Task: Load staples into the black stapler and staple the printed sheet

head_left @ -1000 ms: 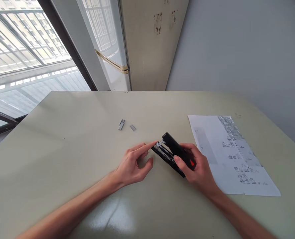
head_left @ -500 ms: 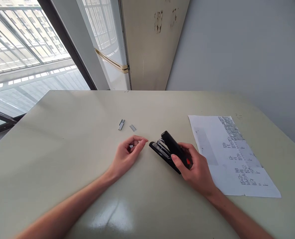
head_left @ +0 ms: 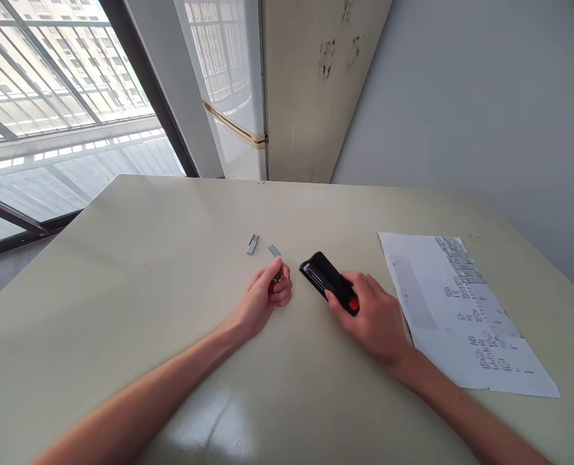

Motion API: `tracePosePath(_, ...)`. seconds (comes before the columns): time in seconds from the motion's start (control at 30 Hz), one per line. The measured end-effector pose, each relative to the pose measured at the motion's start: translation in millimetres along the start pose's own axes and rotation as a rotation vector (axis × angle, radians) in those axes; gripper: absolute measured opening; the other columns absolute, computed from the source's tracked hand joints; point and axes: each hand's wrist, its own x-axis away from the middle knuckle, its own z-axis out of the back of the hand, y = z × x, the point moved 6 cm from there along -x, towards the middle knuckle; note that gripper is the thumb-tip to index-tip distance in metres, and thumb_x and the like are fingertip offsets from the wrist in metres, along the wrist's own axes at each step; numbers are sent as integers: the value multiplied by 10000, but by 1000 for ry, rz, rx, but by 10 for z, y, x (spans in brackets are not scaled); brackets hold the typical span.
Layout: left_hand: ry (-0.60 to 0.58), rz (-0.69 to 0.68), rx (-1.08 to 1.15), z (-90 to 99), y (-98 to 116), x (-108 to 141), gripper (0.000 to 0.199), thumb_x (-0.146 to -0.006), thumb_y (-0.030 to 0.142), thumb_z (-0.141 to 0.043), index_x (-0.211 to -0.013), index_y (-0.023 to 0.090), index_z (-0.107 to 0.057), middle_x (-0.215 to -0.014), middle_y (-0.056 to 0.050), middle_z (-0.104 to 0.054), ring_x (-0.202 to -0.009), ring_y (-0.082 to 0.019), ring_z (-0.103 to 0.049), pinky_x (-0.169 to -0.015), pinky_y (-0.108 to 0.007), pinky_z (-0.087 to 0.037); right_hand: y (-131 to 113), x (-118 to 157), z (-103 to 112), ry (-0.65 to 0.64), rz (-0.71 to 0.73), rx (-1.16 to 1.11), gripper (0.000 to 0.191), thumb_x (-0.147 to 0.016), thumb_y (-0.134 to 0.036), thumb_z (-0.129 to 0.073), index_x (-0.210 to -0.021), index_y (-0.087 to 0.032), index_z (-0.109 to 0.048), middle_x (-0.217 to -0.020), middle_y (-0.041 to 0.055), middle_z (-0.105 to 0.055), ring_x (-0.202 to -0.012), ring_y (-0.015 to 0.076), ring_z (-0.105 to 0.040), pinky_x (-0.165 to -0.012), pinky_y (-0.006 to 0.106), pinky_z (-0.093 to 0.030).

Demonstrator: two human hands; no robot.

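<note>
A black stapler (head_left: 329, 281) with a red patch at its rear end lies over the table, pointing up and left. My right hand (head_left: 371, 313) is closed around its rear part. My left hand (head_left: 267, 294) is curled shut left of the stapler's front, apart from it. A small greyish bit shows between its fingers, too small to make out. Just beyond the left fingertips rests a strip of staples (head_left: 274, 250). Farther left are more staple strips (head_left: 252, 244), lying together.
A printed sheet of paper (head_left: 427, 310) lies to the right, near my right wrist. The pale table (head_left: 209, 213) reaches to a white door with a gold handle (head_left: 233, 124), a stained beige panel (head_left: 310, 123) and a grey wall. A window stands at the left.
The stapler's raised top part has come down towards its base, in my right hand. My left hand has turned and its fingers have curled in. The view has shifted slightly.
</note>
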Motion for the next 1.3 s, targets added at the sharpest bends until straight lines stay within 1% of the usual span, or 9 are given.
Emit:
tracePosePath(0.17, 38, 155, 467, 33, -20, -33, 354, -1042, 404, -571, -903, 98, -681, -755, -29, -531, -578, -98, -496, -563, -217, -471, -240, -552, -379, 4, 58, 41, 237, -1025, -427, -539, -1083, -221, -639, -962, 81, -746, -872, 261, -684, -657, 340, -466)
tracePosePath(0.3, 69, 159, 585, 50, 9, -11, 457, -1073, 426, -470, -991, 48, -713, -876, -130, -641, -770, -182, -652, -740, -286, -576, -420, -960, -728, -13, 64, 36, 280, -1038, -430, -501, -1098, -192, -636, -1050, 124, -750, -972, 282, -686, -705, 346, -492)
tracePosePath(0.4, 76, 132, 620, 78, 31, 7, 463, -1060, 450, -486, -1014, 51, -715, -879, -142, -665, -792, -198, -670, -769, -304, -585, -468, -1103, -818, -46, 85, -82, 382, -1058, -504, -469, -1200, -186, -627, -1105, 128, -751, -1059, 286, -686, -808, 374, -535)
tracePosePath(0.53, 52, 123, 621, 106, 6, 2, 462, -1043, 447, -510, -1080, 36, -718, -972, -177, -720, -891, -228, -714, -821, -321, -589, -452, -998, -568, 15, 96, -292, 406, -1084, -464, -418, -1355, -203, -572, -1268, 141, -690, -1183, 269, -663, -925, 411, -564)
tracePosePath(0.67, 5, 81, 561, 92, -7, -4, 502, -1038, 449, -528, -1243, 20, -690, -1204, -230, -739, -1136, -299, -721, -995, -377, -563, -646, -676, -272, 93, 288, -209, 253, -1027, -397, -556, -1202, -240, -651, -1385, 163, -576, -1323, 301, -585, -1056, 471, -530)
tracePosePath(0.87, -27, 127, 517, 12, 5, 59, 520, -1059, 467, -509, -1285, 34, -687, -1313, -245, -724, -1200, -326, -712, -1080, -425, -516, -845, -405, -316, 39, 384, -4, 194, -997, -389, -658, -1014, -200, -697, -1537, 217, -447, -1467, 384, -442, -1161, 579, -455)
tracePosePath(1.07, -86, 146, 416, -37, -18, 111, 519, -1060, 514, -505, -1210, 80, -745, -1267, -206, -751, -1099, -294, -735, -1045, -405, -529, -872, -270, -260, 21, 378, -20, 165, -1053, -295, -580, -1000, -192, -697, -1596, 209, -416, -1478, 367, -439, -1144, 568, -491)
tracePosePath(1.2, -103, 141, 377, -57, -31, 116, 518, -1046, 526, -536, -1167, 76, -762, -1215, -199, -750, -1131, -298, -715, -1041, -397, -543, -675, -174, -13, 98, 265, -94, 154, -1066, -321, -580, -1090, -224, -696, -1587, 178, -421, -1487, 335, -452, -1151, 550, -495)
tracePosePath(1.3, -52, 160, 367, -42, -39, 89, 384, -1015, 432, -620, -1049, 77, -764, -1080, -170, -739, -1052, -270, -713, -983, -376, -572, -215, -139, 292, 205, 139, -97, 158, -1058, -358, -591, -1105, -255, -701, -1535, 141, -459, -1467, 318, -485, -1175, 555, -472)
